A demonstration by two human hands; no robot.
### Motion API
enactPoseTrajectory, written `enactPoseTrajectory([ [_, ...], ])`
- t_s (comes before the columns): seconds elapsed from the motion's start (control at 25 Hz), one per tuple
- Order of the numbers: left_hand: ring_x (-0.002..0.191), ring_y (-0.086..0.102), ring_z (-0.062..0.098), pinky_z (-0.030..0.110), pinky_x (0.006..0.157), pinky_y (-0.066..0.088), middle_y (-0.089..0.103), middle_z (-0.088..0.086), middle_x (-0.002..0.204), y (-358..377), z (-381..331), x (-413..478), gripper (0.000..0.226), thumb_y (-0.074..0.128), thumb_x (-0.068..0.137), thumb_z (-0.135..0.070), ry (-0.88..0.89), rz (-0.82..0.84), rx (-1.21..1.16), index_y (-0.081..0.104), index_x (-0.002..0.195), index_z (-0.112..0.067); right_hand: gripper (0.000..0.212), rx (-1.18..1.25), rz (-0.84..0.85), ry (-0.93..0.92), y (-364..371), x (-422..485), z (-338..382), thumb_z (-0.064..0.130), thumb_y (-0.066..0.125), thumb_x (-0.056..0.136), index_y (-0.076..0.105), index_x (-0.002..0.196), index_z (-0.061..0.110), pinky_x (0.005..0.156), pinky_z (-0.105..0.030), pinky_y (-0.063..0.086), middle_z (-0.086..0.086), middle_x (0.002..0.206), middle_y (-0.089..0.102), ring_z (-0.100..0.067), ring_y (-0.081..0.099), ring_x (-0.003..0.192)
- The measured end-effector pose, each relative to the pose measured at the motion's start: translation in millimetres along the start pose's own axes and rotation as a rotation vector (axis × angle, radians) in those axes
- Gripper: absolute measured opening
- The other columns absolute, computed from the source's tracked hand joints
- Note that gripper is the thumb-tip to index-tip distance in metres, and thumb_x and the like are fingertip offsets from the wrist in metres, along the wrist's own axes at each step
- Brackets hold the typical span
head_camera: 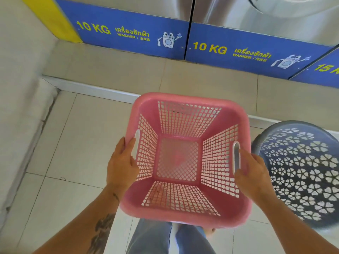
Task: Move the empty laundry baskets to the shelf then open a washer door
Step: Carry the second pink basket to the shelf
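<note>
Pink basket (185, 162) with square lattice walls; grey basket (300, 173) pierced with flower cutouts. Blue washer panels (128, 32) carry yellow lettering, beside what seems a yellow strip (49, 17). Beige floor tiles (73, 143).

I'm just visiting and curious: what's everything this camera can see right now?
pink basket: one, pink, square, empty, held at its side handles in the middle of the view.
grey basket: one, grey, round with flower-shaped holes, on the floor at the right.
washers: at least three fronts, steel, along the top.
blue panels: three, blue with yellow "10 KG" and "15 K" lettering, below the washers.
step: one, beige tile with a white edge, under the washers.
floor: pale tiles.
left hand: one, on the left handle.
right hand: one, on the right handle.
legs: two, grey-blue trousers, bottom centre.
</note>
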State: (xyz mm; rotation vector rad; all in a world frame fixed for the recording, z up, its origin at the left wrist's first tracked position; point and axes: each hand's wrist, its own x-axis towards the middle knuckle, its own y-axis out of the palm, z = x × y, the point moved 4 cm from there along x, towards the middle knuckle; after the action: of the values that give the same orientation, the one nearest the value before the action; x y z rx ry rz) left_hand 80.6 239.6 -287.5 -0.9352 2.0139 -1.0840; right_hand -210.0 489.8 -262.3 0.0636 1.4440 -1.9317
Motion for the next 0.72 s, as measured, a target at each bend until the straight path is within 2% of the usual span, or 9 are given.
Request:
enactPoseTrajectory([
  [0.12, 0.099, 0.063, 0.021, 0.031, 0.066, 0.06, 0.046, 0.002, 0.141, -52.0, 0.3, -34.7, 0.054, 0.041, 0.091, -0.041, -0.082, -0.125, 0.038, 0.036, 0.144, -0.032, 0.082, -0.045, -0.054, -0.163, -40.2, -19.9, 40.2, 0.012, 0.06, 0.077, 0.025, 0.146, 0.038, 0.076, -0.036, 0.051, -0.006, 0.125, 0.045, -0.023, 0.05, 0.106],
  [0.24, 0.091, 0.061, 0.017, 0.02, 0.053, 0.052, 0.046, 0.001, 0.14, -105.0, -2.9, -91.3, 0.06, 0.054, 0.088, -0.025, -0.234, -0.24, 0.058, 0.035, 0.144, -0.034, 0.078, -0.078, -0.089, -0.343, -79.5, -53.2, 82.6, 0.01, 0.056, 0.077, 0.029, 0.146, 0.033, 0.081, -0.039, 0.051, -0.007, 0.125, 0.044, -0.026, 0.048, 0.109],
  [0.32, 0.083, 0.06, 0.015, 0.018, 0.049, 0.047, 0.046, 0.0, 0.139, -140.4, -10.3, -136.7, 0.062, 0.056, 0.085, -0.019, -0.318, -0.323, 0.016, 0.038, 0.142, -0.035, 0.082, -0.094, -0.089, -0.489, -103.0, -77.3, 106.1, 0.006, 0.052, 0.072, 0.029, 0.147, 0.031, 0.085, -0.042, 0.049, -0.007, 0.129, 0.042, -0.029, 0.048, 0.107],
  [0.4, 0.081, 0.06, 0.015, 0.023, 0.053, 0.051, 0.047, -0.001, 0.137, -176.5, -19.4, -189.3, 0.061, 0.055, 0.084, -0.016, -0.405, -0.412, -0.038, 0.041, 0.141, -0.036, 0.087, -0.128, -0.076, -0.628, -123.8, -102.8, 129.2, 0.004, 0.052, 0.067, 0.03, 0.148, 0.025, 0.089, -0.046, 0.048, -0.01, 0.132, 0.04, -0.035, 0.05, 0.104],
  [0.52, 0.08, 0.059, 0.014, 0.028, 0.057, 0.054, 0.051, -0.004, 0.131, -219.3, -27.6, -284.8, 0.06, 0.055, 0.081, -0.014, -0.527, -0.582, -0.13, 0.049, 0.136, -0.038, 0.086, -0.205, -0.093, -0.794, -151.4, -157.1, 168.0, 0.008, 0.051, 0.067, 0.031, 0.149, 0.025, 0.083, -0.045, 0.047, -0.008, 0.132, 0.04, -0.034, 0.05, 0.096],
  [0.64, 0.074, 0.054, 0.005, 0.018, 0.055, 0.044, 0.055, -0.007, 0.124, -241.0, -24.2, -388.5, 0.058, 0.057, 0.077, -0.013, -0.673, -0.758, -0.187, 0.057, 0.129, -0.037, 0.081, -0.209, -0.094, -0.983, -158.9, -225.5, 206.5, 0.011, 0.05, 0.068, 0.036, 0.146, 0.029, 0.082, -0.04, 0.048, -0.003, 0.129, 0.041, -0.029, 0.05, 0.097],
  [0.72, 0.077, 0.053, 0.007, 0.021, 0.058, 0.041, 0.058, -0.006, 0.124, -247.2, -17.0, -458.7, 0.058, 0.058, 0.074, -0.011, -0.771, -0.837, -0.224, 0.06, 0.126, -0.036, 0.076, -0.21, -0.066, -1.085, -152.9, -274.2, 229.1, 0.011, 0.05, 0.07, 0.041, 0.143, 0.032, 0.083, -0.038, 0.047, 0.0, 0.131, 0.042, -0.028, 0.051, 0.103],
])
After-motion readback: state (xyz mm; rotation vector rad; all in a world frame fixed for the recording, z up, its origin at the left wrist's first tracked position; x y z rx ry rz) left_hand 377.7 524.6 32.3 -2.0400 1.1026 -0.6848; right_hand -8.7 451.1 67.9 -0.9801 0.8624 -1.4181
